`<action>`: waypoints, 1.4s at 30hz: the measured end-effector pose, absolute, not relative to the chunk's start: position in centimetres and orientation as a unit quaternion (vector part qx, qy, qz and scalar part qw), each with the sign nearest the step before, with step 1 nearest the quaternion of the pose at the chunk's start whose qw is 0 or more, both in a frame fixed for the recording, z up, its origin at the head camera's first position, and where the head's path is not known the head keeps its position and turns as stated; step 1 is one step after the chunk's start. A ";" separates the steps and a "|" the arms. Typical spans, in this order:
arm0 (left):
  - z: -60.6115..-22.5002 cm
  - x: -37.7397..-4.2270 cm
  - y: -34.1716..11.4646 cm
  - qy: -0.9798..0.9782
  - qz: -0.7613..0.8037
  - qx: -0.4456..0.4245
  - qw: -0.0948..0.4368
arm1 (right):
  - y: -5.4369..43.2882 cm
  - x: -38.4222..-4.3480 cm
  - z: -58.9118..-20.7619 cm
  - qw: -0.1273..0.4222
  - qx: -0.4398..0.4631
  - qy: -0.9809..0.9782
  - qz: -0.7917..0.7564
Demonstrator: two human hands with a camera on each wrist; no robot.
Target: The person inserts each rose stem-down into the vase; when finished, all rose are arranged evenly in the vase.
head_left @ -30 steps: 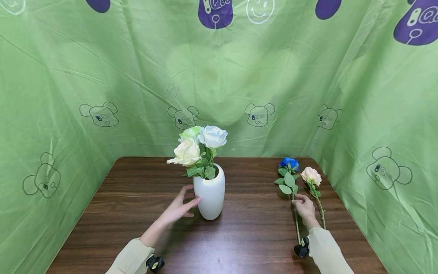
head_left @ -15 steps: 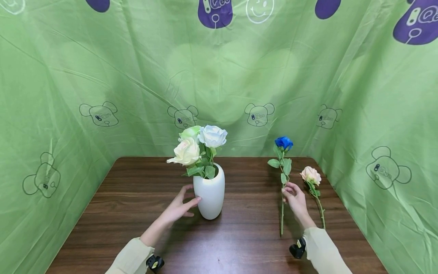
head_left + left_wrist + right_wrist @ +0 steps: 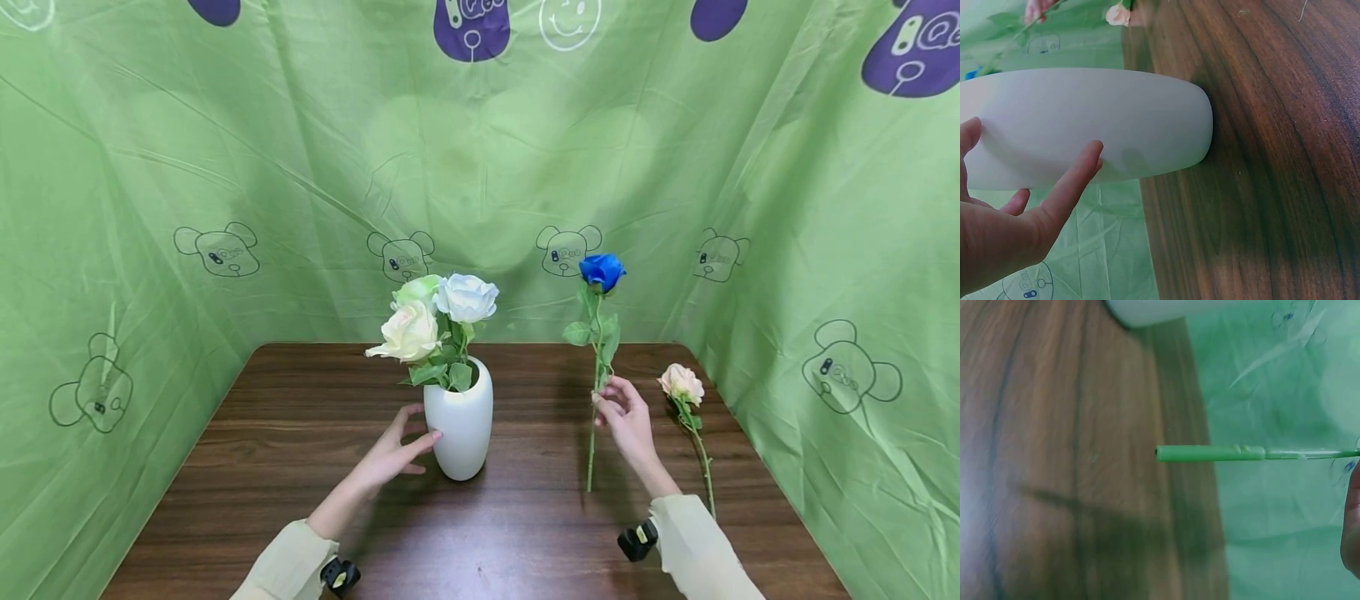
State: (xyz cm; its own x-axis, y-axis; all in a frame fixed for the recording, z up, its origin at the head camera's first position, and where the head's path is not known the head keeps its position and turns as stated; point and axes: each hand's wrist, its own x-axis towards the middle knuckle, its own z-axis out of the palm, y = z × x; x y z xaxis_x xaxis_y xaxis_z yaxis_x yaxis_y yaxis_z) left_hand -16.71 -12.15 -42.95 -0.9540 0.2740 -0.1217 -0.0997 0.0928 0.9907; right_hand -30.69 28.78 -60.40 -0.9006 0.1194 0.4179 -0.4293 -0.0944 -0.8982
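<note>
My left hand (image 3: pixel 393 450) is at the left side of a white vase (image 3: pixel 463 433), fingers spread and thumb tip against its wall. In the left wrist view, the fingers (image 3: pixel 1072 181) lie fairly straight along the vase. The vase stands upright, holding a cream rose (image 3: pixel 411 333), a pale blue rose (image 3: pixel 467 298) and a greenish rose (image 3: pixel 420 289) partly hidden behind. My right hand (image 3: pixel 626 421) pinches the stem of a blue rose (image 3: pixel 602 272), held nearly upright. The right wrist view shows the lower end of its green stem (image 3: pixel 1210 453) raised over the table.
A pale pink rose (image 3: pixel 682 385) lies on the right of the brown wooden table (image 3: pixel 525 517), its stem running toward the near edge beside my right sleeve. Green printed cloth (image 3: pixel 480 167) hangs behind the table and along both sides.
My right hand has lifted the blue rose off the table and carried it left toward the vase, turning it upright. My left hand has stayed at the vase.
</note>
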 end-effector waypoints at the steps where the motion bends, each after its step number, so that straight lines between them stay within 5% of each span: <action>1: -43.0 -16.7 -12.2 0.726 0.670 0.060 0.140 | 28.7 -31.0 -60.5 0.190 0.132 -0.645 0.728; 10: -43.0 -16.7 -12.2 0.728 0.670 0.057 0.137 | 26.6 -32.6 -59.2 0.201 0.228 -0.599 0.741; 17: -42.9 -16.8 -12.2 0.728 0.669 0.058 0.137 | 19.5 -24.7 -44.1 0.198 0.259 -0.547 0.771; 22: -42.9 -16.8 -12.2 0.727 0.671 0.058 0.136 | 16.1 -22.5 -37.9 0.235 0.228 -0.546 0.771; 42: -43.0 -16.7 -12.2 0.725 0.671 0.057 0.142 | 11.7 -23.7 -32.6 0.284 0.195 -0.485 0.804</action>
State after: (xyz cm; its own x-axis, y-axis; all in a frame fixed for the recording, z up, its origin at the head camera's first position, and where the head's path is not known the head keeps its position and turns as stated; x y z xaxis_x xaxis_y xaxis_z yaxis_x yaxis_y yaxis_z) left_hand -16.72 -12.19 -43.00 -0.9532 0.2730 -0.1303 -0.1089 0.0924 0.9898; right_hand -23.66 11.65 -32.61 -0.7619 0.2682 0.5896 -0.6466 -0.3686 -0.6679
